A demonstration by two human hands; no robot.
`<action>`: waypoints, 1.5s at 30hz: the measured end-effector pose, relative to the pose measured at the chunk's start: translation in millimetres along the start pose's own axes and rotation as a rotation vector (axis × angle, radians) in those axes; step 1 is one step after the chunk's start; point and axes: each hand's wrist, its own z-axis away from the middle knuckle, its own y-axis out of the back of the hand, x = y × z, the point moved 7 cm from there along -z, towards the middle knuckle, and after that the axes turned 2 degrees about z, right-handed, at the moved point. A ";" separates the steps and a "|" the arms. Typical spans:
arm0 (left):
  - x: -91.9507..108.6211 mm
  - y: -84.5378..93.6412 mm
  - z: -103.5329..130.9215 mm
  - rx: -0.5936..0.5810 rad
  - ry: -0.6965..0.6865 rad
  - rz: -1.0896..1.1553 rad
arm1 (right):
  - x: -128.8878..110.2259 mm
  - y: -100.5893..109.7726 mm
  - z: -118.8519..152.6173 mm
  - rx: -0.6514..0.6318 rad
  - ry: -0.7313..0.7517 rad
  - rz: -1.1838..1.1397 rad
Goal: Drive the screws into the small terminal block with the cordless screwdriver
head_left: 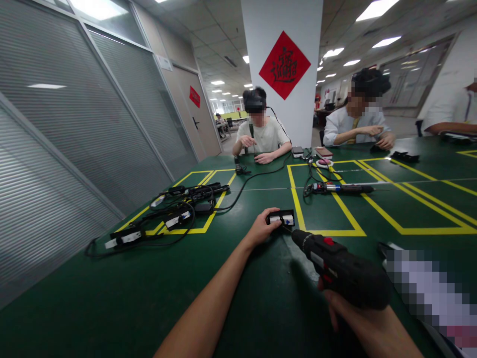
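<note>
Left hand [263,227] holds the black housing [286,213] near table centre; right hand [338,301] grips the drill [348,273]. Bit [287,228] seating appears unclear; off-axis pressure could cause slippage into the left fingers [275,224].

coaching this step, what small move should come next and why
Probably steady the drill and line its bit up with the black box: the left hand already holds the box, and the bit's tip is at its near edge.

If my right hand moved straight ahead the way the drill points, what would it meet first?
Probably the small black housing at your left hand; the drill bit looks nearly there, though depth is unclear.
</note>
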 end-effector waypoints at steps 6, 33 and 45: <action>-3.7 -0.1 -0.9 0.014 0.003 0.019 | -7.6 2.2 -0.9 0.015 0.076 0.012; 1.1 0.7 0.3 0.006 -0.009 0.003 | -14.5 1.0 1.2 0.018 0.060 0.061; -2.9 1.1 -0.8 0.002 -0.001 0.016 | 7.1 -1.5 -5.7 0.077 0.018 0.050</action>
